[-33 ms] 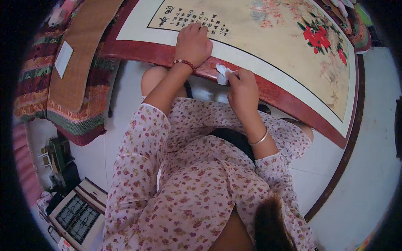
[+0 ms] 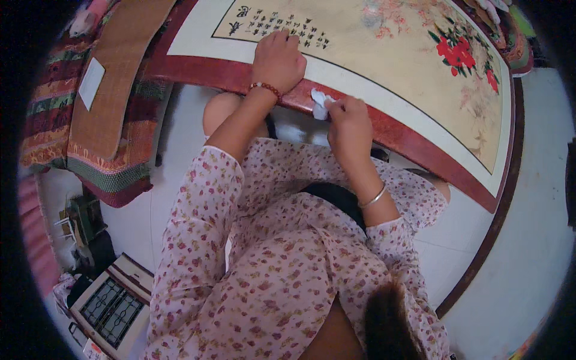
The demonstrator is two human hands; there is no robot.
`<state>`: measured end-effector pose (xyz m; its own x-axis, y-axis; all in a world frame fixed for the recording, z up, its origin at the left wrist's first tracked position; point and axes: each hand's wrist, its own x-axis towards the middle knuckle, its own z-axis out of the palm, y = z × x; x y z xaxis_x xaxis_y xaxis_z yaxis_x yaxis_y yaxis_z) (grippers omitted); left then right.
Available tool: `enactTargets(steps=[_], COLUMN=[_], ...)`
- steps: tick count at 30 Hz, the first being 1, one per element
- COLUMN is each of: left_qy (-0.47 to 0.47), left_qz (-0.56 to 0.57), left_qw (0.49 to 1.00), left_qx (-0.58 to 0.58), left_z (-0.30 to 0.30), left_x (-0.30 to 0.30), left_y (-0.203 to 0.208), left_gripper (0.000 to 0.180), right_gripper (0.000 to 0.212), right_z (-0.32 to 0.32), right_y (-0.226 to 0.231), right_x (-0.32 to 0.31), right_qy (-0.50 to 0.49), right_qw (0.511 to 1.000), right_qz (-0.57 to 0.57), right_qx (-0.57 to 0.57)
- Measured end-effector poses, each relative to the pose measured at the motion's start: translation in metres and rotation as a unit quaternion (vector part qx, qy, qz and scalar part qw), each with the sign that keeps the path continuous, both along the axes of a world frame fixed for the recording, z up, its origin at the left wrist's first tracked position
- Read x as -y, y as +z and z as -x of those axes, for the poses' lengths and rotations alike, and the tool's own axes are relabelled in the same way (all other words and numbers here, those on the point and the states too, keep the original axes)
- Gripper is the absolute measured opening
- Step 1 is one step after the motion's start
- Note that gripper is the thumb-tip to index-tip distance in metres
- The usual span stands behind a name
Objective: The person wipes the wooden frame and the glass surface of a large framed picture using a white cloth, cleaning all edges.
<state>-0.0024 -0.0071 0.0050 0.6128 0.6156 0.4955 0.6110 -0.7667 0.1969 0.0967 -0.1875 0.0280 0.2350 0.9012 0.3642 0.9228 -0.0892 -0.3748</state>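
My right hand (image 2: 350, 129) pinches a crumpled white tissue (image 2: 320, 103) between thumb and fingers, at the near red wooden edge of the table (image 2: 198, 71). To its left, my left hand (image 2: 279, 60) rests curled on the pale border of a picture mat (image 2: 360, 57) that covers the tabletop. Its fingers are folded in, by the dark brush-style writing, and whatever they may hold is hidden. A red bead bracelet (image 2: 266, 88) circles the left wrist. On the right wrist is a silver bangle (image 2: 374, 197).
On the left, a seat with a striped woven cover (image 2: 111, 174) carries a brown mat (image 2: 102, 126) and a white flat card (image 2: 92, 83). My knees are under the table edge. A pale cabinet with dark patterned panels (image 2: 114, 309) stands at lower left.
My right hand and the tissue have shifted very slightly to the right. The left hand stays almost where it was, still curled.
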Motion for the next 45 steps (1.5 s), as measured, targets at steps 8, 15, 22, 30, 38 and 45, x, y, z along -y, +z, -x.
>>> enactTargets(steps=[8, 15, 22, 30, 38, 45], left_qy=[-0.016, -0.006, -0.008, -0.006, 0.029, -0.017], left_qz=[0.014, -0.017, 0.006, -0.002, 0.006, -0.004], left_qw=[1.000, 1.000, 1.000, 1.000, 0.999, 1.000], left_qx=[0.010, -0.002, -0.004, 0.006, -0.023, 0.010], left_z=[-0.002, 0.004, 0.000, 0.005, 0.001, -0.001], left_x=[0.001, -0.002, -0.003, -0.005, -0.001, -0.010], left_y=[-0.003, -0.007, -0.001, -0.014, -0.003, -0.012], left_gripper=[0.036, 0.037, 0.036, 0.037, 0.033, 0.033], right_gripper=[0.019, 0.020, 0.028, 0.011, 0.017, 0.025], right_z=[-0.023, -0.009, -0.017, -0.012, -0.012, -0.026], right_y=[-0.010, 0.003, -0.011, -0.012, -0.003, -0.012], right_x=[-0.071, 0.010, -0.058, -0.028, -0.033, -0.065], right_qy=[0.001, 0.075, 0.022, 0.034, 0.061, 0.004], right_qw=[1.000, 0.997, 0.999, 0.999, 0.998, 0.998], right_qz=[-0.004, 0.020, -0.016, -0.002, -0.001, 0.005], right_qx=[0.006, -0.020, 0.021, 0.021, 0.012, 0.060])
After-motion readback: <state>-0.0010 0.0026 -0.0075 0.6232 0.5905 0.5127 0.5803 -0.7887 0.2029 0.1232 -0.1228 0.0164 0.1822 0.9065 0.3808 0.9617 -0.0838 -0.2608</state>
